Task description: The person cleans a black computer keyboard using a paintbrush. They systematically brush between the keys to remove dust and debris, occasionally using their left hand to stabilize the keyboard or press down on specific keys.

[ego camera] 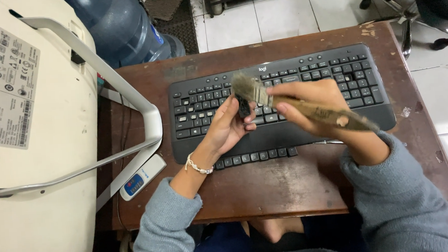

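My left hand (227,125) holds a small black keycap (243,107) between thumb and fingers, above the black keyboard (202,99) on the brown wooden table (268,185). My right hand (310,106) grips a worn paintbrush (331,115) by its wooden handle; the blurred bristles (246,84) are at the keycap. A row of loose black keycaps (256,156) lies on the table along the keyboard's front edge. A beaded bracelet circles my left wrist.
A large white monitor lies face down at the left, its silver stand (130,95) reaching over the table. A small white and blue device (141,177) rests at the table's left edge. A blue water jug (121,24) and an office chair base (407,14) stand beyond.
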